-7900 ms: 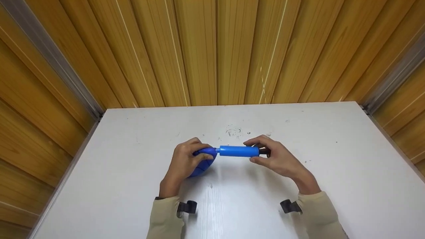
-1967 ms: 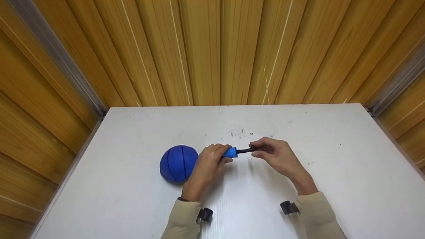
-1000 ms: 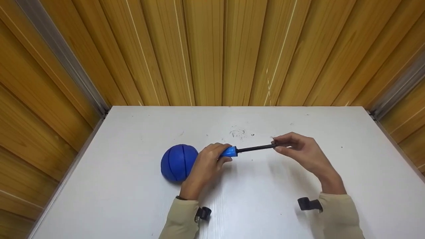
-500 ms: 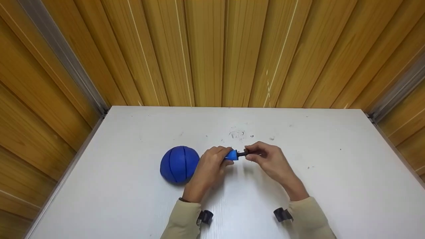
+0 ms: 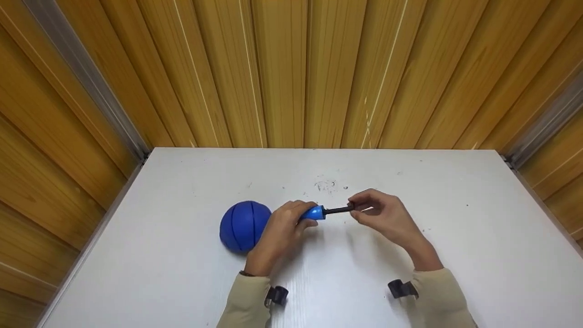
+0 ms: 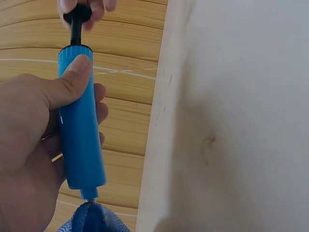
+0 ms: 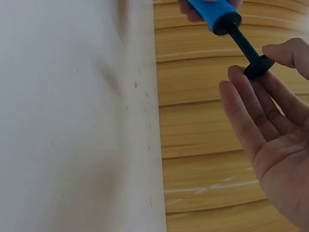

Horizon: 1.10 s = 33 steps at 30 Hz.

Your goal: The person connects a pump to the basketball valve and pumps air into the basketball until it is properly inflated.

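A blue hand pump (image 6: 82, 130) lies in the grip of my left hand (image 5: 281, 230), thumb along its barrel and fingers wrapped behind. Its nozzle end meets a blue ball (image 5: 241, 228) with dark grooves; the left wrist view shows a thin needle at that joint. The ball looks rounded and sits left of the hand, partly covered by it. From the barrel's right end a black plunger rod (image 5: 338, 210) sticks out part way. My right hand (image 5: 385, 216) pinches the black handle (image 7: 259, 66) at the rod's end between thumb and fingers.
Underneath is a white table (image 5: 182, 282) with dark scuff marks (image 5: 325, 184) beyond the hands. A wood-patterned panel wall (image 5: 282, 73) rises along its far edge, with similar panels at both sides. A black wrist camera mount (image 5: 277, 295) juts from each sleeve.
The left hand has shifted from the ball to the pump barrel since the oldest frame. My right hand drew the rod out, pushed it in, and now has it part way out again.
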{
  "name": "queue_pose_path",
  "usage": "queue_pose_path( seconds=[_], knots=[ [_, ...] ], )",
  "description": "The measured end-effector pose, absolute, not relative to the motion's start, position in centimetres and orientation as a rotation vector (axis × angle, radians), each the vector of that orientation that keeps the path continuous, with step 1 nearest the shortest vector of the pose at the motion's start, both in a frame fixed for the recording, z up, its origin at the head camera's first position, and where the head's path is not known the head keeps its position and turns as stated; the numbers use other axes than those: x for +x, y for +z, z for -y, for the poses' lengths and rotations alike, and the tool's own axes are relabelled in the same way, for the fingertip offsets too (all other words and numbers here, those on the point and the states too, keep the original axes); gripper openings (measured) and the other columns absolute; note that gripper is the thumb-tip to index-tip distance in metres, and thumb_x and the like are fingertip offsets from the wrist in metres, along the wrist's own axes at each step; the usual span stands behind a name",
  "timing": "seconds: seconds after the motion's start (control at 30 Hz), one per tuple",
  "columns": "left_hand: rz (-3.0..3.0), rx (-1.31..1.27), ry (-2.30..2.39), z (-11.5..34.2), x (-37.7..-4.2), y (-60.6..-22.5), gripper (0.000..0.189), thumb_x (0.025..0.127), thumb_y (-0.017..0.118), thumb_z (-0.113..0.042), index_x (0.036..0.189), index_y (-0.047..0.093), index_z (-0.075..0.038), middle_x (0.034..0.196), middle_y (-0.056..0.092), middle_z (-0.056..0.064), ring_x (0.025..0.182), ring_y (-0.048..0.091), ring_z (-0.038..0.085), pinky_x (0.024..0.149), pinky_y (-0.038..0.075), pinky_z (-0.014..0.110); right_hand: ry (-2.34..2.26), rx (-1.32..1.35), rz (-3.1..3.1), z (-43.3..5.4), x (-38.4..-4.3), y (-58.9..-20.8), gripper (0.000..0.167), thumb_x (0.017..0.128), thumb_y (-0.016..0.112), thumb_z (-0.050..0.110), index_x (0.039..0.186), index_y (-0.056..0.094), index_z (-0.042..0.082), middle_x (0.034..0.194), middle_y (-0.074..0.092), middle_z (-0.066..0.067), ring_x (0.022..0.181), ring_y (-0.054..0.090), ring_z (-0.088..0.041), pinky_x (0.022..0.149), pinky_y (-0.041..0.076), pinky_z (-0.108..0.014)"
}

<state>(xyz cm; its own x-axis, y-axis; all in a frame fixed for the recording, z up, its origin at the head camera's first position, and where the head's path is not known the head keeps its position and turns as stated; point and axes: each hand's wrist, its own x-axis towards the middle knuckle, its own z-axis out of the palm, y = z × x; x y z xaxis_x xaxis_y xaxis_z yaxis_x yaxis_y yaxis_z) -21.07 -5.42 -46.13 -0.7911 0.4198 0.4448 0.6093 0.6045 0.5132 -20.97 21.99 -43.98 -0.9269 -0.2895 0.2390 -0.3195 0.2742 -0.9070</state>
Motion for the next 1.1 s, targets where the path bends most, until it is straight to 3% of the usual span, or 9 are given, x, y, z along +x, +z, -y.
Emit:
queue_pose_path(
  seconds=[0.33,0.63,0.87,1.1],
  knots=[
    [2.552,-0.798,-0.974,5.1,-21.2,-46.0,0.032,0.094,0.082,-0.014,0.124,0.074,-0.004,0.114,0.076,0.008,0.108,0.069,0.025,0.097,0.057,0.039,1.82,0.408,2.498,-26.2,-20.5,-42.3,0.035,0.093,0.084,0.01,0.124,0.073,-0.001,0.117,0.076,-0.013,0.1,0.075,-0.019,0.092,0.057,-0.026],
    [2.522,-0.813,-0.898,4.3,-20.9,-46.1,0.032,0.094,0.082,-0.013,0.123,0.074,-0.002,0.112,0.076,0.009,0.104,0.07,0.026,0.094,0.057,0.039,1.89,0.458,2.486,-22.0,-21.0,-43.6,0.027,0.093,0.083,0.004,0.116,0.074,-0.007,0.111,0.075,-0.018,0.096,0.077,-0.019,0.091,0.059,-0.028],
    [2.521,-0.848,-0.88,4.1,-20.9,-46.2,0.031,0.094,0.083,-0.014,0.121,0.075,-0.002,0.11,0.076,0.009,0.102,0.07,0.025,0.093,0.058,0.038,1.817,0.525,2.485,-19.1,-20.7,-44.7,0.023,0.094,0.083,0.008,0.114,0.077,0.0,0.11,0.076,-0.013,0.098,0.075,-0.023,0.088,0.059,-0.028],
    [2.54,-0.861,-0.908,5.2,-20.8,-46.1,0.033,0.092,0.085,-0.016,0.121,0.076,-0.003,0.109,0.076,0.009,0.099,0.071,0.024,0.09,0.06,0.039,1.8,0.638,2.514,-19.5,-20.8,-44.7,0.027,0.092,0.085,0.01,0.116,0.076,0.002,0.109,0.076,-0.012,0.092,0.075,-0.027,0.081,0.062,-0.031]
  ],
)
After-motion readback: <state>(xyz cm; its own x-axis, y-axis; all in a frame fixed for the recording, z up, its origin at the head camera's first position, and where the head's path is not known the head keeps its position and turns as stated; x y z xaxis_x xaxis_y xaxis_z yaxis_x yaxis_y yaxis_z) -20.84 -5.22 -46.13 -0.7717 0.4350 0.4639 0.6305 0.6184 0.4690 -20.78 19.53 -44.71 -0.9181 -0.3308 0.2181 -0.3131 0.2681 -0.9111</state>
